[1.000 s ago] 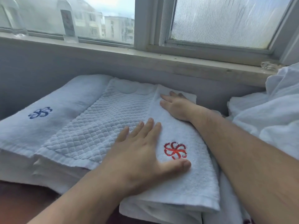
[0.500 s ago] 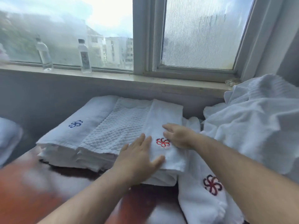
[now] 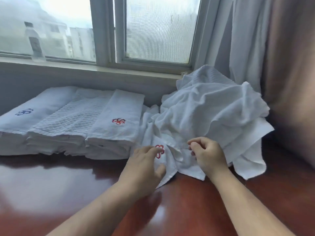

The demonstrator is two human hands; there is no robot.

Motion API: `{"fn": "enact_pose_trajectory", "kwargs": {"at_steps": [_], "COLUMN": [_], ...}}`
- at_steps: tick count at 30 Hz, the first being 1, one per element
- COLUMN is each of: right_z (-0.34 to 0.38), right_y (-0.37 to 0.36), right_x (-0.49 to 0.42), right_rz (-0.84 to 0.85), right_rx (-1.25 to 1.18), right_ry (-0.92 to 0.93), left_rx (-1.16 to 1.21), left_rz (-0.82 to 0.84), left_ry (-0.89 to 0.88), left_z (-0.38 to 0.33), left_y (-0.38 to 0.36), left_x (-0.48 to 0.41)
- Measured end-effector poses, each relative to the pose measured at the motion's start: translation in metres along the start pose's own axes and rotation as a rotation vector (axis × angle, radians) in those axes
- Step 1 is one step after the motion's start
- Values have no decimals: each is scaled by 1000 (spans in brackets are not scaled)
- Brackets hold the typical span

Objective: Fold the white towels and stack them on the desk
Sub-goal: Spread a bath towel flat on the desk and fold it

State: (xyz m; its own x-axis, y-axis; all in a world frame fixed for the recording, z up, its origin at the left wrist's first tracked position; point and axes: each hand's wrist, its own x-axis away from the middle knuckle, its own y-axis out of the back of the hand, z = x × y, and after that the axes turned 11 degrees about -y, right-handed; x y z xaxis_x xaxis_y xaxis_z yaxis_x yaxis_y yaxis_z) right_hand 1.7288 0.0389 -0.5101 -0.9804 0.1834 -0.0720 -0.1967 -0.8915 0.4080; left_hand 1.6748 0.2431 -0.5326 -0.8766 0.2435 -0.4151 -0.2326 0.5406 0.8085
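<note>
Blurring hands [image 3: 177, 157], towel [image 3: 172, 166] partly covered

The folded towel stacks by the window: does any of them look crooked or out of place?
Nothing stands out. The three folded stacks lie side by side on the desk, edges roughly aligned. Only the unfolded pile to their right is crumpled, with both hands at its front towel.

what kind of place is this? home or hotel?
Likely a hotel room or its linen area: stacks of folded white towels with embroidered logos, a heap of unfolded white towels on a glossy reddish wooden desk, beside a curtained window.
</note>
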Motion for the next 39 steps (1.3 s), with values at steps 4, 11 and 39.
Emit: {"fn": "enact_pose_trajectory", "kwargs": {"at_steps": [4,11,39], "right_z": [-28,-53,-40], "right_y": [3,-14,-10], "right_x": [-13,-35,-14], "right_rz": [-73,-32,671], "right_rx": [-73,-81,-795], "right_ry": [-108,-68,-294], "left_rx": [-8,-56,868], "left_rz": [-1,-87,53], "left_ry": [98,165,-154], "left_z": [-6,14,-16], "left_y": [-43,-67,-15], "left_x": [-25,-58,-38]}}
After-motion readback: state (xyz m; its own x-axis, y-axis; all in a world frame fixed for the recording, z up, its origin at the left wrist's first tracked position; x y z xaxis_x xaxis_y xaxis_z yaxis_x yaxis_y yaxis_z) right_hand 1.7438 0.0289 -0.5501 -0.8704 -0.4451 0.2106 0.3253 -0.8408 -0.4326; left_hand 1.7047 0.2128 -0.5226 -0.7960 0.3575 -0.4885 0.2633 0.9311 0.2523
